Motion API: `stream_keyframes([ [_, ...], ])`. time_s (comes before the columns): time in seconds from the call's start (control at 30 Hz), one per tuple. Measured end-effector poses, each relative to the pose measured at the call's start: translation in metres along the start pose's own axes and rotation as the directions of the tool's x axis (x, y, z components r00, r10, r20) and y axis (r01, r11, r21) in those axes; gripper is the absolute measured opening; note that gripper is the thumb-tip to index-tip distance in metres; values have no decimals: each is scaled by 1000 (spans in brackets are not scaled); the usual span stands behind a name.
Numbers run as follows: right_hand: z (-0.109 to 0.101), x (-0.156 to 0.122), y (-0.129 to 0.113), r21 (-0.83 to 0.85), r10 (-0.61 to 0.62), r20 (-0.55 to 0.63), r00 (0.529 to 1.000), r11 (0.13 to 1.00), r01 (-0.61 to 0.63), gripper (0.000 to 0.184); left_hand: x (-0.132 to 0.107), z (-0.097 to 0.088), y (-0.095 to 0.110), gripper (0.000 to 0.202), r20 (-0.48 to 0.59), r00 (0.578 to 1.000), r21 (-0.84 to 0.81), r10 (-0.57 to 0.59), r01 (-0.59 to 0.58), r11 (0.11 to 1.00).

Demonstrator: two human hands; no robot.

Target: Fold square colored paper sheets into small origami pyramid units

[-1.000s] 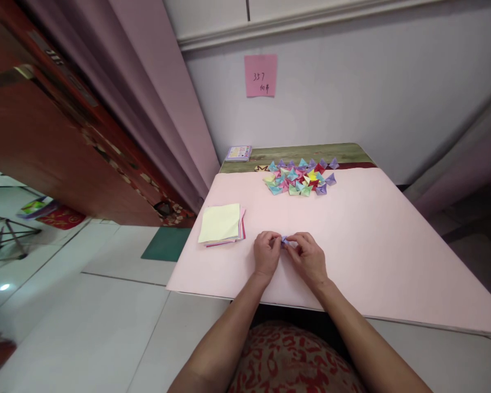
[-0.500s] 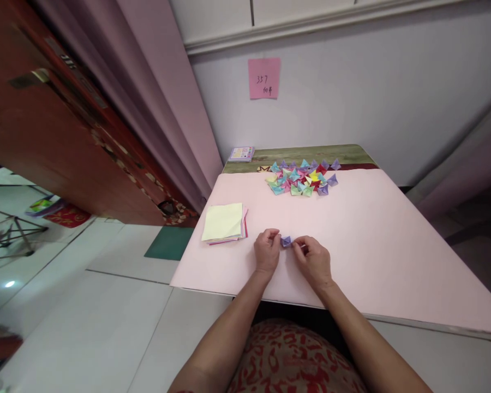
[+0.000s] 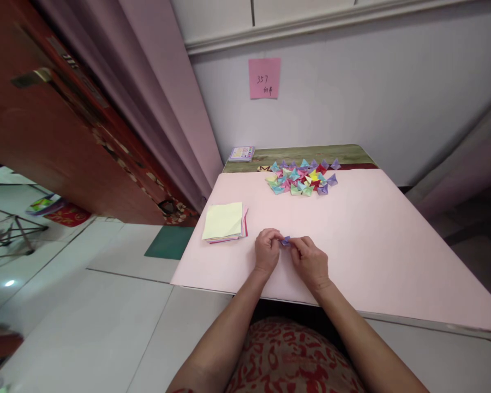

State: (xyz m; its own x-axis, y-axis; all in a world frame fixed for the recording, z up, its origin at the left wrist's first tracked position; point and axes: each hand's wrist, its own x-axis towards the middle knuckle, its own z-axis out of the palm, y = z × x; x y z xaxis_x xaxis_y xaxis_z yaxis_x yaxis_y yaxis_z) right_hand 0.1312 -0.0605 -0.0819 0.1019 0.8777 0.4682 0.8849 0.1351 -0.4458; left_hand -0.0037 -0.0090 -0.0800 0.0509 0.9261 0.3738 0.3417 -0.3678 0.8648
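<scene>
Purple paper (image 3: 285, 240) is held btwn L hand (image 3: 267, 249) & R hand (image 3: 310, 262), both grips pinched. Long axis is aligned approx. L–R.

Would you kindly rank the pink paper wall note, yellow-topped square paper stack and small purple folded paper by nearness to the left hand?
1. Purple paper: right of that hand.
2. Paper stack: to its left.
3. Wall note: up ahead.

A pale wall (image 3: 335, 98) spans twelve to two o'clock — mauve curtain (image 3: 167, 65) at eleven, red door (image 3: 45, 114) at ten, tiled floor (image 3: 106, 322) at eight.
</scene>
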Motion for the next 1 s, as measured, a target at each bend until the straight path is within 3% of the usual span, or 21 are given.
stream_keyframes([
  [0.5,-5,2,-9,-119,-72,14,997,990,73,15,-3,4,7,27,69,994,320,80,-98,942],
  [0.63,-2,2,-6,-112,28,15,999,993,-26,25,-6,4,12,23,72,994,374,79,-101,922],
  [0.83,-4,6,-5,-44,198,114,973,980,-195,19,-4,4,15,7,65,996,423,62,-84,902],
  [1.0,-16,19,-16,-149,313,202,928,946,-287,20,-5,5,13,7,85,993,423,81,-109,899],
])
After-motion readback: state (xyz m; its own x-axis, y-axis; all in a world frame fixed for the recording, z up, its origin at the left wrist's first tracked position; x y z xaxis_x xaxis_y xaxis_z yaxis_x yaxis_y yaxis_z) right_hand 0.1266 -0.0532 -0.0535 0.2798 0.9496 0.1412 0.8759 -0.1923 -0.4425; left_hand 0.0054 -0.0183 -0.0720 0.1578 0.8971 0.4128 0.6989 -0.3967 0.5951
